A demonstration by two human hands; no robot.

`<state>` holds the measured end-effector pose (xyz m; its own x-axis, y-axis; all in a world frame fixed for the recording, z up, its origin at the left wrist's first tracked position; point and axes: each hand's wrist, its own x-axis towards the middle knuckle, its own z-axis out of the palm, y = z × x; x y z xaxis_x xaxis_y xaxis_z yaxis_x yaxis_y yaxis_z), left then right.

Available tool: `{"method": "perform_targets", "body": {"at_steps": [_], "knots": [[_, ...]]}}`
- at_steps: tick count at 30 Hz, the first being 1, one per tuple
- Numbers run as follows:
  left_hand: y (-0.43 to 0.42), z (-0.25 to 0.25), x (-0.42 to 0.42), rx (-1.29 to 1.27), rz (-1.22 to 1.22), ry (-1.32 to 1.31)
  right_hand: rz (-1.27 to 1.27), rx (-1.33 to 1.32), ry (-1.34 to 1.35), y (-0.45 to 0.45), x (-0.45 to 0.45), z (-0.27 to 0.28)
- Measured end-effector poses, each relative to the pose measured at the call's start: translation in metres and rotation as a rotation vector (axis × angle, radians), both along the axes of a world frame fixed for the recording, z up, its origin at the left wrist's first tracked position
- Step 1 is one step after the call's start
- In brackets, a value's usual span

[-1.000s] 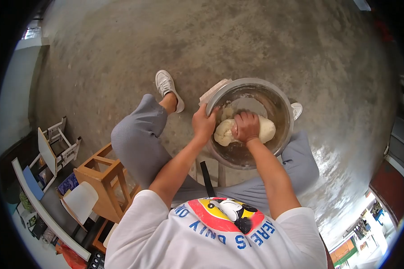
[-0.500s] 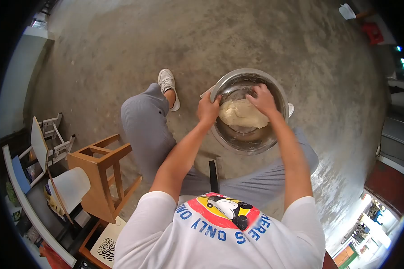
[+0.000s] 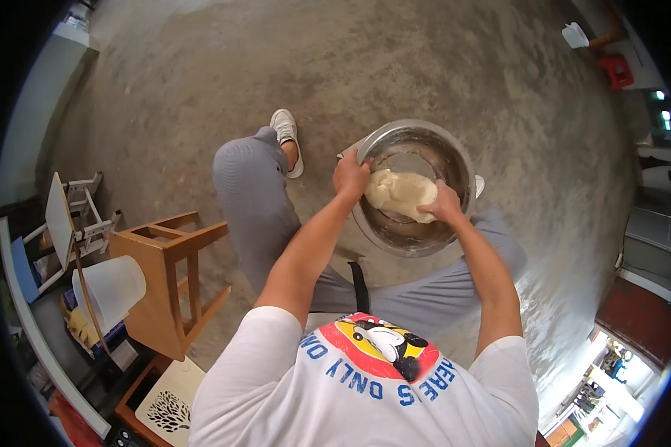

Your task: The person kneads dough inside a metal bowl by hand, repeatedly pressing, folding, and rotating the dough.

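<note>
A pale lump of dough [image 3: 399, 194] lies across a wide steel basin [image 3: 411, 126], whose inner wall is smeared with residue. My left hand [image 3: 352, 176] is closed round the basin's left rim, thumb over the edge. Inside the basin, my right hand [image 3: 443, 203] grips the right end of the dough, its thumb pressed on top and the other fingers partly hidden. What supports the basin is mostly covered by it; a light corner pokes out at its upper left.
A wooden stool [image 3: 156, 261] lies on its side to the left, with a translucent white bucket [image 3: 112, 287] against it. Behind them stands a folding step stool [image 3: 71, 216]. My white shoe [image 3: 285, 130] rests on the concrete floor [image 3: 201, 82]. A red stool [image 3: 616, 71] is at far right.
My right hand has come down from the upper part of the basin to the dough's right end and closed on it. My left hand stays on the rim.
</note>
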<state>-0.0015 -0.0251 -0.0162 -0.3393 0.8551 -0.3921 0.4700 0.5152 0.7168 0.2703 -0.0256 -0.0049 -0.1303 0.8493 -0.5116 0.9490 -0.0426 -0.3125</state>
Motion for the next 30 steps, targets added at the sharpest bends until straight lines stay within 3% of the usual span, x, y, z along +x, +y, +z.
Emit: {"method": "perform_targets", "body": {"at_steps": [3,6,9,12,16,19,22,25,30], "knots": [[-0.002,-0.013,0.0,0.062,0.03,0.011,-0.018,0.051,-0.094,-0.02,-0.02,0.033],[-0.004,-0.001,-0.005,0.094,0.041,-0.048,0.117,0.151,-0.085,-0.021,-0.016,0.065],[-0.002,-0.001,-0.001,0.053,0.014,-0.031,0.478,0.442,-0.184,-0.02,-0.042,0.119],[0.001,0.0,0.002,0.007,-0.018,-0.022,0.653,0.771,-0.245,-0.022,-0.066,0.091],[-0.001,0.002,0.003,0.035,-0.026,0.027,0.672,0.87,-0.361,-0.045,-0.099,0.07],[-0.001,0.001,0.002,0.03,-0.028,0.005,0.514,0.658,0.045,-0.052,-0.096,0.1],[0.0,-0.003,0.002,0.038,-0.032,-0.013,0.267,0.884,0.078,-0.006,-0.087,0.077],[-0.001,0.003,0.002,0.052,-0.039,-0.004,0.175,0.44,0.204,0.013,-0.084,0.021],[-0.002,0.013,0.001,0.023,-0.027,-0.014,0.179,0.723,0.1,-0.056,-0.109,0.024]]}}
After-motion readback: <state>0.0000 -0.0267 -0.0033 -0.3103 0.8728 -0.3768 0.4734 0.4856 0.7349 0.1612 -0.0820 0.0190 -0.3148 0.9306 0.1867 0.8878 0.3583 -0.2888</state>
